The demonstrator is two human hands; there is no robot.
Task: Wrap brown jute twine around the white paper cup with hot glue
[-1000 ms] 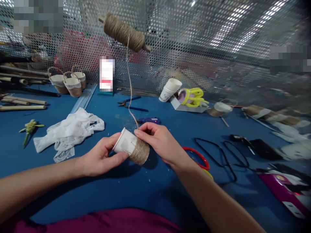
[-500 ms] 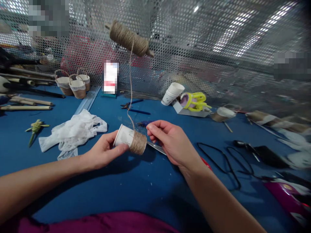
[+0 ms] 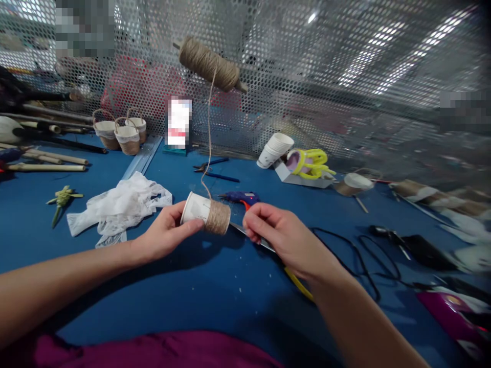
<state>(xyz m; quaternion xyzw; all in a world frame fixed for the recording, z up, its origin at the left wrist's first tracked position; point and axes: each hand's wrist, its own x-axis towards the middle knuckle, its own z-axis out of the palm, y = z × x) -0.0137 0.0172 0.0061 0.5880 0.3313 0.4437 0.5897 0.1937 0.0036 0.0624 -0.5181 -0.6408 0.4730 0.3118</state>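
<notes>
In my left hand (image 3: pixel 164 227) I hold a white paper cup (image 3: pixel 196 210) tilted on its side, its open rim toward my palm. Brown twine (image 3: pixel 218 217) is wound around the base half of the cup. A strand runs from the wrap up to a twine spool (image 3: pixel 209 64). My right hand (image 3: pixel 278 232) is closed just right of the cup, fingertips pinched together; whatever they may hold is too small to see. Scissors (image 3: pixel 267 246) lie beneath this hand, partly hidden by it. A blue glue gun (image 3: pixel 240 196) rests just behind.
White lace (image 3: pixel 118 207) lies at left, near several sticks (image 3: pixel 49 167) and three small baskets (image 3: pixel 127 140). Stacked cups (image 3: pixel 274 150) and a yellow-handled tool (image 3: pixel 310 162) stand at back right. A black cord (image 3: pixel 353 255) curls at right. A perforated metal screen (image 3: pixel 276 107) rises behind.
My right hand has moved slightly right and down, away from the cup, uncovering more of the glue gun. The left hand still holds the cup, now turned slightly.
</notes>
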